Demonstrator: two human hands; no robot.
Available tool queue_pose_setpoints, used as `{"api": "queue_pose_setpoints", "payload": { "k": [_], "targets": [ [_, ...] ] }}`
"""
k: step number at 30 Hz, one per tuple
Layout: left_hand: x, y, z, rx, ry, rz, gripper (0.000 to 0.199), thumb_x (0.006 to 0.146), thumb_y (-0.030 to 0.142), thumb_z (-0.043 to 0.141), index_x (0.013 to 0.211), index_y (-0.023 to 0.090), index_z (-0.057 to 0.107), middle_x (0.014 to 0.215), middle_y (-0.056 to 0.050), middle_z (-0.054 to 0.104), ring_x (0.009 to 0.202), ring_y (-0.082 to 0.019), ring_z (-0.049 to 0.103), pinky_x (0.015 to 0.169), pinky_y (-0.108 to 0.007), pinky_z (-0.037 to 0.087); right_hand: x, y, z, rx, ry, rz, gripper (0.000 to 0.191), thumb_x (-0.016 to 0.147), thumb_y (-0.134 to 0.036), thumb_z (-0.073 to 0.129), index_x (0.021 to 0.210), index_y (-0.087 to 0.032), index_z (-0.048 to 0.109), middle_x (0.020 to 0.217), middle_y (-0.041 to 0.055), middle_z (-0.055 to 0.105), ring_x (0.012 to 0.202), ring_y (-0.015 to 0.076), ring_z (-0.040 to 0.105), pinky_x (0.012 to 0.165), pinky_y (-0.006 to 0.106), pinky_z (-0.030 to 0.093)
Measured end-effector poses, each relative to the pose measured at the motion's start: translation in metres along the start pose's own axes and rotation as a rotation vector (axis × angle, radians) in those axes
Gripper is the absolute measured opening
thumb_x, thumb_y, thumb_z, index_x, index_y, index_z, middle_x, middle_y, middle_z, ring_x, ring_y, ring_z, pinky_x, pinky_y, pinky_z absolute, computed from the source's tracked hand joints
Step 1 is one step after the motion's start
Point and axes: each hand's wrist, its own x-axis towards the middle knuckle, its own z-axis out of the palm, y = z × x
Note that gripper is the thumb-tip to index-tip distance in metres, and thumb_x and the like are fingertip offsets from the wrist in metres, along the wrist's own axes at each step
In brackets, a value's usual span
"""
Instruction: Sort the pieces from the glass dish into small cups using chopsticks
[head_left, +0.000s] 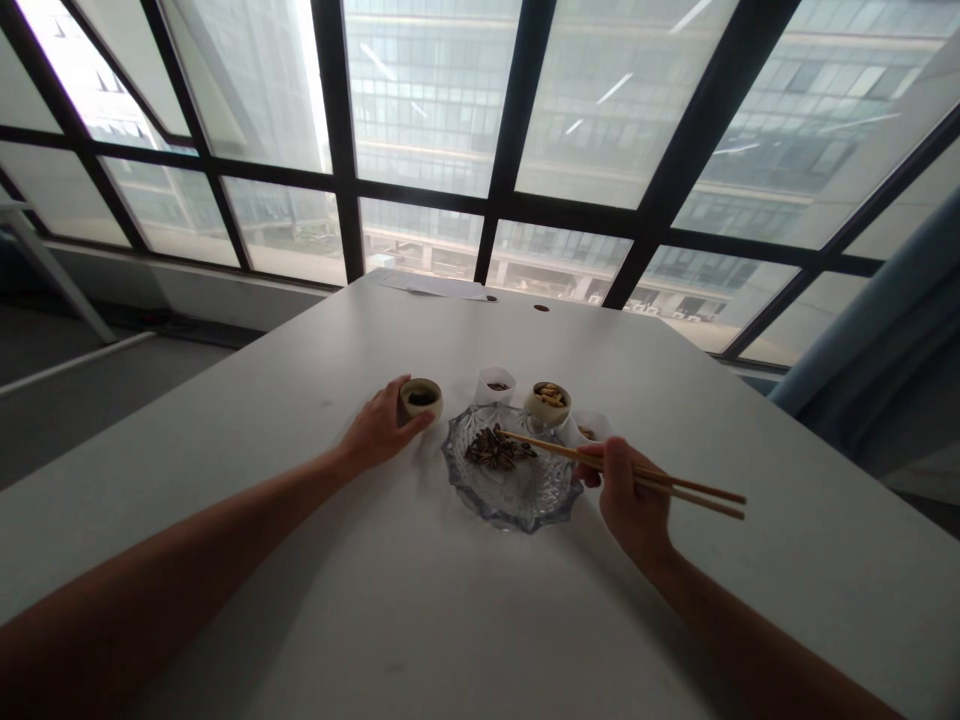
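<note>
My left hand (382, 428) is wrapped round a small ceramic cup (430, 411) with something dark inside. In my right hand (628, 492) is a pair of wooden chopsticks (694, 486), slanting left over a scalloped clear glass dish (525, 505). Their tips reach a pile of dark striped seeds (491, 450), which look like sunflower seeds, in the dish's left part. Whether a seed is pinched between the tips is too small to tell.
Behind the dish stand a white cup (487, 388) with a little dark content and a ceramic cup (541, 410) of yellowish pieces. Another white cup (598, 424) sits by my right hand. Paper sheets (427, 286) lie at the table's far end, before the windows.
</note>
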Motion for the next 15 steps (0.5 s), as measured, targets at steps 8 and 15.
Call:
{"api": "queue_pose_setpoints", "payload": {
  "k": [8, 15],
  "targets": [
    [-0.001, 0.004, -0.003, 0.01, -0.013, -0.025, 0.076, 0.082, 0.056, 0.061, 0.142, 0.015, 0.04, 0.134, -0.017, 0.06, 0.119, -0.032, 0.06, 0.103, -0.049, 0.047, 0.007, 0.018, 0.009, 0.423, 0.235, 0.464, 0.062, 0.062, -0.074, 0.079, 0.066, -0.014, 0.069, 0.055, 0.0029, 0.063, 0.043, 0.0112, 0.056, 0.041, 0.021, 0.047],
    [0.0, 0.002, -0.001, 0.003, 0.001, -0.01, 0.077, 0.081, 0.056, 0.063, 0.142, 0.015, 0.04, 0.132, -0.018, 0.061, 0.118, -0.033, 0.061, 0.102, -0.05, 0.047, 0.009, 0.014, 0.009, 0.537, 0.18, 0.532, 0.059, 0.056, -0.07, 0.085, 0.063, -0.014, 0.066, 0.05, -0.0002, 0.058, 0.039, 0.0097, 0.051, 0.033, 0.019, 0.042]
  ]
}}
